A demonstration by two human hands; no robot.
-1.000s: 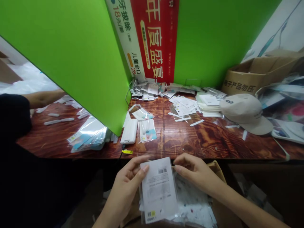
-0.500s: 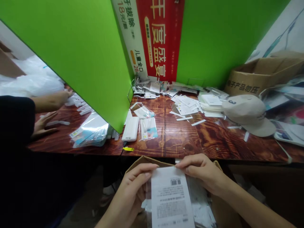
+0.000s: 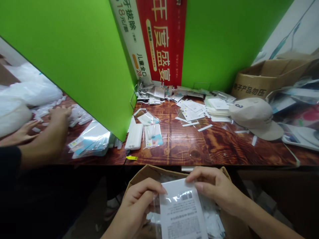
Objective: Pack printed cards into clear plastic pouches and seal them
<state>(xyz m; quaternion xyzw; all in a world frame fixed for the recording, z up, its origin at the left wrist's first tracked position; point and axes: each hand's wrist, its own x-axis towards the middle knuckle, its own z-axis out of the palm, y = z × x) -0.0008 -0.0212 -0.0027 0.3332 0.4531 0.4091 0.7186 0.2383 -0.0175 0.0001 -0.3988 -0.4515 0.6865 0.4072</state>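
Between my two hands is a white printed card in a clear plastic sleeve (image 3: 183,209), its barcode side facing me. My left hand (image 3: 139,200) pinches the sleeve at its upper left. At the upper right corner, my right hand (image 3: 215,187) grips it between thumb and fingers. Under the card stands an open cardboard box (image 3: 147,171), partly hidden by my hands, with clear and white packets (image 3: 213,220) inside.
On the wooden table (image 3: 174,151) lie a white power bank (image 3: 134,136), bagged cards (image 3: 152,136), piled white cards (image 3: 193,109) and a cap (image 3: 256,116). Green partitions (image 3: 72,59) rise behind and left. A co-worker's hands (image 3: 56,119) move among small white pieces at left.
The sleeved card has tilted and lowered slightly, and light now glints on its plastic. The co-worker's arms have reached further in. My view has shifted a little to the right.
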